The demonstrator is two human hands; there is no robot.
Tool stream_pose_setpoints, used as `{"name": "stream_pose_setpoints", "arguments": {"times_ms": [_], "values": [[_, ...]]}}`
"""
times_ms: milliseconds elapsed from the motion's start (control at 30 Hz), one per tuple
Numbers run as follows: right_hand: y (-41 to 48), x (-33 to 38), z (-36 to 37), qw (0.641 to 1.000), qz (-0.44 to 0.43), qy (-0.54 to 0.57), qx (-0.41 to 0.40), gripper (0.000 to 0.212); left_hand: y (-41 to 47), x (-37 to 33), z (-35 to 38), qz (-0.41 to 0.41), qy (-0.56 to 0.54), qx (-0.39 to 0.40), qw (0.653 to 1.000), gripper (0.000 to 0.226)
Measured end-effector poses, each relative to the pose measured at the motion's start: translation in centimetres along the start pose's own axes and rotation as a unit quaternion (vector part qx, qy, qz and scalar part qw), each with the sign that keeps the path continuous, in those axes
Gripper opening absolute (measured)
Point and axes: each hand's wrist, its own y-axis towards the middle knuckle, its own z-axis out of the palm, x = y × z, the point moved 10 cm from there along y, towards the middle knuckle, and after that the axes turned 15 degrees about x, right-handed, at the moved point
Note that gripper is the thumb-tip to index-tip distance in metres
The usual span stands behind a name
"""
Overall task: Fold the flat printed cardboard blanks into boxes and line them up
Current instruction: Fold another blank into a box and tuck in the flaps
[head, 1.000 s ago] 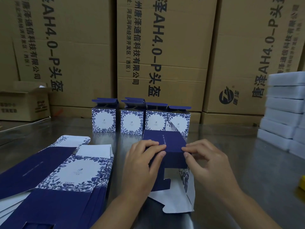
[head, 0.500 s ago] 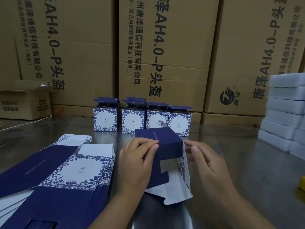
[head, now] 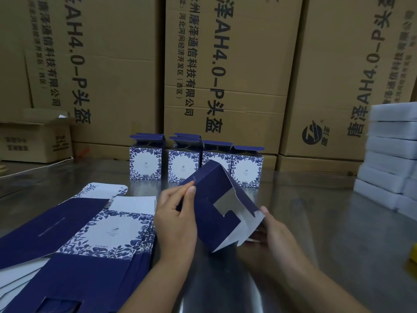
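Note:
A half-folded navy box (head: 212,199) with white inner flaps is tilted up above the steel table (head: 316,222), its open flap end toward me. My left hand (head: 176,220) grips its left edge, thumb on the navy face. My right hand (head: 273,238) holds the lower right corner from underneath, fingers around the white flap. A stack of flat blue-and-white floral blanks (head: 90,240) lies at the left. Several folded floral boxes (head: 196,163) stand in a row behind, top flaps open.
Large brown cartons (head: 225,75) wall off the back of the table. A small open carton (head: 36,141) sits at the far left. White foam pieces (head: 392,159) are stacked at the right edge. A yellow object (head: 414,254) peeks in at the right.
The box has been lifted off the table and tipped, its bottom flaps now facing me. My right hand moved from the top edge down under the lower right corner.

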Motion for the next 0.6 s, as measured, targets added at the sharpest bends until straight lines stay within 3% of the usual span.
{"name": "stream_pose_setpoints", "arguments": {"times_ms": [133, 233, 600], "values": [[0.0, 0.5, -1.4, 0.996, -0.024, 0.083, -0.033, 0.056, 0.3, 0.2, 1.4, -0.007, 0.008, 0.067, 0.998, 0.020], [-0.1, 1.2, -2.3, 0.992, -0.047, 0.105, -0.055, 0.047, 0.2, 0.5, 1.6, -0.010, 0.000, 0.070, 0.998, 0.021], [-0.3, 1.3, -3.5, 0.991, -0.041, 0.092, -0.084, 0.051, 0.1, 0.7, 2.1, -0.001, 0.001, 0.095, 0.995, 0.018]]}}
